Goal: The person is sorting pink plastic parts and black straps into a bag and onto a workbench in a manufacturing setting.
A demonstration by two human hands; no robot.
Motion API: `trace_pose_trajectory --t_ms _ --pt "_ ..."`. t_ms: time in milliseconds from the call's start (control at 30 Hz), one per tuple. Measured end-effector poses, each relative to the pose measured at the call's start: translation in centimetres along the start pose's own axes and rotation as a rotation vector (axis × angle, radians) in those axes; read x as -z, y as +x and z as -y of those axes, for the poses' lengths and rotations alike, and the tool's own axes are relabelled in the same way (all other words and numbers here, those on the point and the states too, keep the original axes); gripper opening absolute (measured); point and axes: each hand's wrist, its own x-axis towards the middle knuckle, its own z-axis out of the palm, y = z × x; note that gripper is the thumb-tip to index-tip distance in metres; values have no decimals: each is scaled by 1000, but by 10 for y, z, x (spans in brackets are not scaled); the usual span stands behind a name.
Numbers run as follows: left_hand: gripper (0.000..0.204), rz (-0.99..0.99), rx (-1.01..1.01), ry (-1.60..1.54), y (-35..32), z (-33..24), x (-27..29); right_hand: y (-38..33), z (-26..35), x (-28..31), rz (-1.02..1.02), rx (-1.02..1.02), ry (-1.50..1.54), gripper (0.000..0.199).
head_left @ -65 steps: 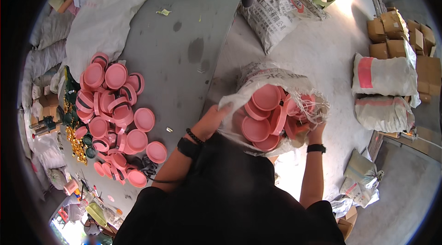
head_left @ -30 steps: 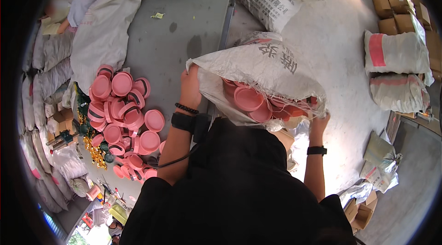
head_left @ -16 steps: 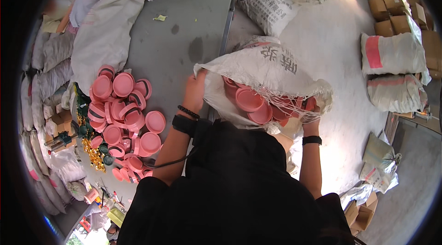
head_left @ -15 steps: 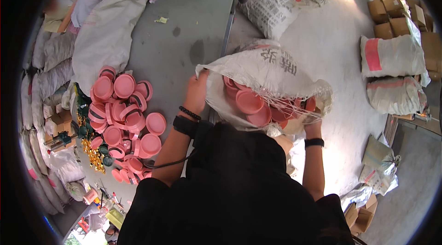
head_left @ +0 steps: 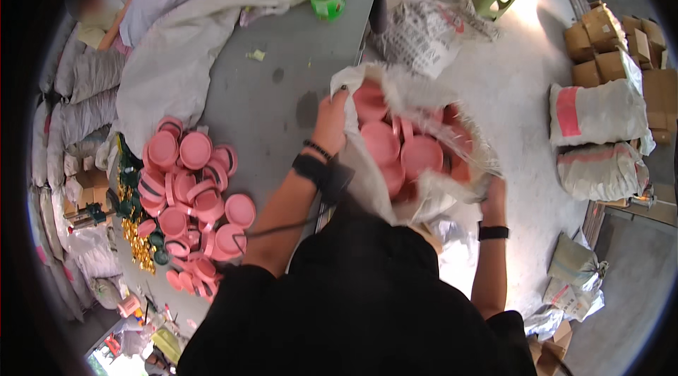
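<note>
Right now your left hand point(head_left: 330, 122) is gripping the left rim of the white woven sack point(head_left: 366, 185), while your right hand point(head_left: 494, 201) is clasping its right edge, the fingers partly hidden and blurred. Between them, round pink pieces point(head_left: 421, 156) are filling the open mouth, a pale fold point(head_left: 438, 194) covering some. To your left, a pink heap point(head_left: 173, 222) is lying on the grey table point(head_left: 247, 122), a dark cord point(head_left: 289, 227) crossing its edge. Farther off, a green bottle point(head_left: 327, 0) is standing, and a second sack point(head_left: 424, 38) is slumping, its print too smeared to make out.
</note>
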Motion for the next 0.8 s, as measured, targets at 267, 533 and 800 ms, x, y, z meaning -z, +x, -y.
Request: trace_pose_trajectory --t_ms 267,533,800 --pt "26 34 23 -647 -11 -98 11 -78 93 -25 -262 323 -294 28" --pt "28 -261 60 -261 31 4 16 5 20 -5 -73 117 -15 32" --pt "30 -239 222 -599 -5 38 33 -11 -19 -6 -190 -11 -15 32"
